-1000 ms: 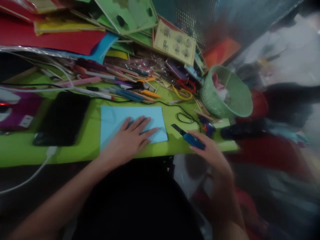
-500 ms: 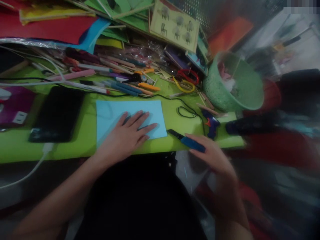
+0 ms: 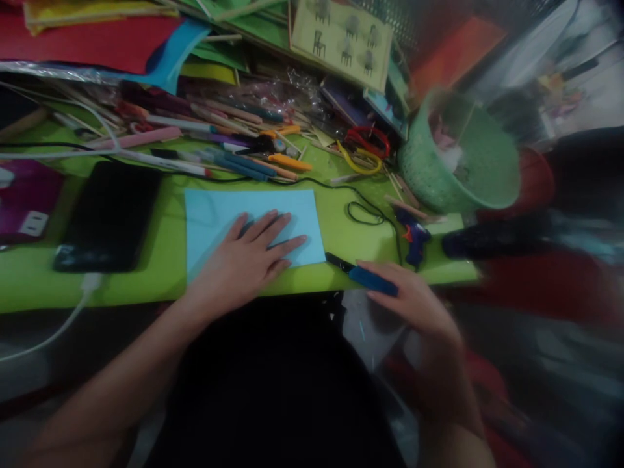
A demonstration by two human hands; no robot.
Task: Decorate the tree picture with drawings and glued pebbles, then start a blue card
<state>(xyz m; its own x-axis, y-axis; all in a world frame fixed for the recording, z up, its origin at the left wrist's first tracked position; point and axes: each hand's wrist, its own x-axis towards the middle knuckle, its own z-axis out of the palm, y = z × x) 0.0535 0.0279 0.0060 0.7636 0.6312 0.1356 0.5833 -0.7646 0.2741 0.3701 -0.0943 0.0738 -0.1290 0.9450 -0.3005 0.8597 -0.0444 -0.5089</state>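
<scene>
A light blue sheet of paper (image 3: 214, 214) lies near the front edge of the green tabletop. Pressed flat on it with fingers spread is my left hand (image 3: 253, 257), which covers its lower middle. My right hand (image 3: 407, 292) grips a blue-handled utility knife (image 3: 373, 279), thumb and fingers around the handle. The knife's dark blade end points left and sits right by the paper's lower right corner; whether it touches is unclear. Just beyond the right hand a dark blue glue gun (image 3: 416, 244) rests on the table.
A black tablet (image 3: 110, 218) with a white cable lies to the left. Pens, sticks and scissors (image 3: 368, 149) with red and yellow handles crowd the back. A green bowl (image 3: 458, 156) stands at the right. A black cord (image 3: 336, 185) runs behind the paper.
The whole view has shifted slightly. Both hands, the paper and the knife keep nearly the same places relative to each other.
</scene>
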